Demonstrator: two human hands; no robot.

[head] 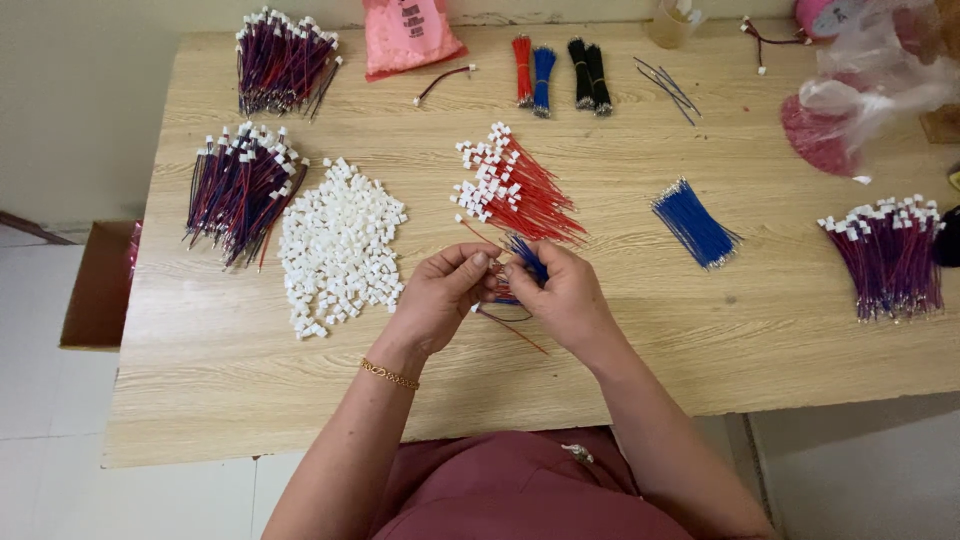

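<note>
My left hand (440, 292) and my right hand (562, 295) meet over the middle of the wooden table (700, 330), fingertips together. My right hand grips a small bunch of blue wires (525, 256) that fans out above its fingers. My left hand pinches a thin red wire (512, 326), which trails down onto the table between my hands. Whether a white connector sits between the fingertips is hidden. Just beyond my hands lies a bundle of red wires with white connectors (510, 188). A heap of loose white connectors (340, 245) lies to the left of my left hand.
Bundles of red-and-blue wired connectors lie at far left (240, 190), back left (280, 65) and right (890, 255). A loose blue wire bundle (695, 222) lies right of my hands. Red, blue and black wire bunches (560, 70), a pink bag (405, 35) and plastic bags (860, 90) line the back.
</note>
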